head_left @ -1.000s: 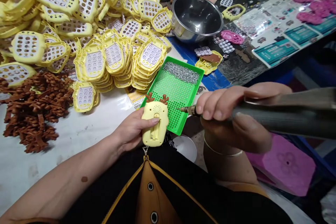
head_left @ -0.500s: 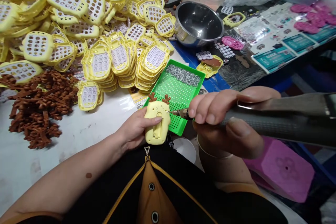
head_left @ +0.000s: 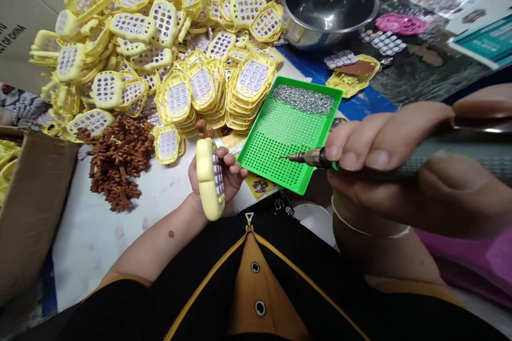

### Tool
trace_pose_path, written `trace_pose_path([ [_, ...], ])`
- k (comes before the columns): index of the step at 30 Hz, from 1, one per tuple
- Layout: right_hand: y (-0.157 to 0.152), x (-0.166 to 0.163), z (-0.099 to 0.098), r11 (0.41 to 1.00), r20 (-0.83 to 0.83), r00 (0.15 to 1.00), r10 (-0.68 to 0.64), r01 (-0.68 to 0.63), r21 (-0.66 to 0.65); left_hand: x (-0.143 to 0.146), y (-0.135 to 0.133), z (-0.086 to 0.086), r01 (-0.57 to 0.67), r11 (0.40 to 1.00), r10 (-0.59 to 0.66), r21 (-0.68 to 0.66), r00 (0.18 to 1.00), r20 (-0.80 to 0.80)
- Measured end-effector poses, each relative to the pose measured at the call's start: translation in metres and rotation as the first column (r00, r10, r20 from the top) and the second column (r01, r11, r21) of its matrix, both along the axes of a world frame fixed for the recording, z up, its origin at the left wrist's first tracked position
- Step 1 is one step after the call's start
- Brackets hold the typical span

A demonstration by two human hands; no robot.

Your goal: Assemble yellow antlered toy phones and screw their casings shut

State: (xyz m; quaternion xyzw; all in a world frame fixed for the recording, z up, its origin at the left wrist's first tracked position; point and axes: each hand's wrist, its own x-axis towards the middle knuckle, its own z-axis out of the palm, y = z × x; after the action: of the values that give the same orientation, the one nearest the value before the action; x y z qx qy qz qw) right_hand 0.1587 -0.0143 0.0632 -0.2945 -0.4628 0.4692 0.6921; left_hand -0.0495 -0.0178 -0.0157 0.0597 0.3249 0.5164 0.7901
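Note:
In my left hand [head_left: 228,173] is a yellow toy phone [head_left: 208,178] with brown antlers on top. It stands on edge, its button side turned to the right toward my fingers. My right hand [head_left: 384,154] is wrapped round a dark power screwdriver [head_left: 460,157]. The driver's thin bit points left over the green perforated tray [head_left: 276,162], apart from the toy. A heap of small silvery screws [head_left: 304,100] lies at the tray's far end. Left of the tray are stacks of yellow phone shells [head_left: 252,77].
Brown antler pieces [head_left: 116,162] lie heaped at the left, below a big pile of yellow shells [head_left: 132,26]. A cardboard box [head_left: 36,202] stands at the left edge. Behind the tray sit a steel bowl [head_left: 330,8], an opened yellow shell [head_left: 354,77] and a pink part [head_left: 401,24].
The toy has moved left and turned from its back facing up to edge-on. The screwdriver bit has come away from the toy's back. The view has shifted left, bringing the box in.

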Motion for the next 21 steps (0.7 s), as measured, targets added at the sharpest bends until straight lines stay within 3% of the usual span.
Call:
trace_pose_path([
  [5, -0.002, 0.001, -0.006, 0.997, -0.046, 0.999, 0.002, 0.002, 0.081, -0.003, 0.0, 0.004, -0.007, 0.999, -0.001, -0.032, 0.967, -0.255],
  [7, -0.001, 0.002, -0.011, 0.995, -0.039, 0.999, -0.02, 0.024, 0.092, -0.001, 0.002, 0.012, 0.063, 0.994, -0.087, -0.087, 0.949, -0.303],
  [11, 0.0, -0.002, -0.018, 0.974, -0.119, 0.989, -0.092, 0.114, 0.195, 0.01, 0.001, 0.023, 0.253, 0.945, -0.3, -0.209, 0.923, -0.241],
  [16, -0.007, -0.003, -0.021, 0.985, -0.072, 0.995, -0.075, 0.085, 0.152, 0.023, -0.006, 0.022, 0.41, 0.899, -0.437, -0.152, 0.837, -0.328],
  [21, -0.007, -0.002, -0.027, 0.97, 0.006, 1.0, -0.011, 0.01, 0.244, 0.027, -0.01, 0.019, 0.458, 0.883, -0.454, -0.098, 0.785, -0.422],
])
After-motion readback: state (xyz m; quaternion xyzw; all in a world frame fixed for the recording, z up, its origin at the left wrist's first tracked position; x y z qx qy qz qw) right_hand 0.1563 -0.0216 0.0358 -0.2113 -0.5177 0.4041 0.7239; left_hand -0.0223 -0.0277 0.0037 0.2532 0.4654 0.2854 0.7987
